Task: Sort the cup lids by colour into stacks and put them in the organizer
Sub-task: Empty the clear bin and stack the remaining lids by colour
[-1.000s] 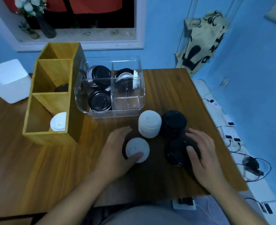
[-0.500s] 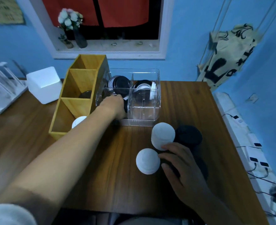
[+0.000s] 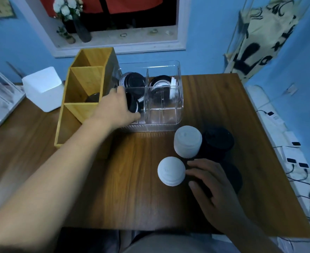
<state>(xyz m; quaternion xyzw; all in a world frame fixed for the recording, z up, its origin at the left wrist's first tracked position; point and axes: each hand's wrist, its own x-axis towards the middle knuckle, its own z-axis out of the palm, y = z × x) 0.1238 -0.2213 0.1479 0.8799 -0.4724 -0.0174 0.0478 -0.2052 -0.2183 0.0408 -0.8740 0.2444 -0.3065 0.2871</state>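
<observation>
Okay, your left grip (image 3: pixel 116 108) is inside the front-left compartment of the clear organizer (image 3: pixel 180 106), fingers and thumb closed round a black lid (image 3: pixel 132 105). More black lids (image 3: pixel 134 81) stand in the back compartments. Your right grip (image 3: pixel 212 181) lies over a low black stack (image 3: pixel 234 177) on the counter (image 3: pixel 132 179), fingers curved, but it's too dark to tell whether it clasps it. Close by sit a white lid (image 3: pixel 171 170), a tall white stack (image 3: pixel 187 141) and a tall black stack (image 3: pixel 218 141); the wooden organizer (image 3: pixel 85 84) stands just left of the clear one.
</observation>
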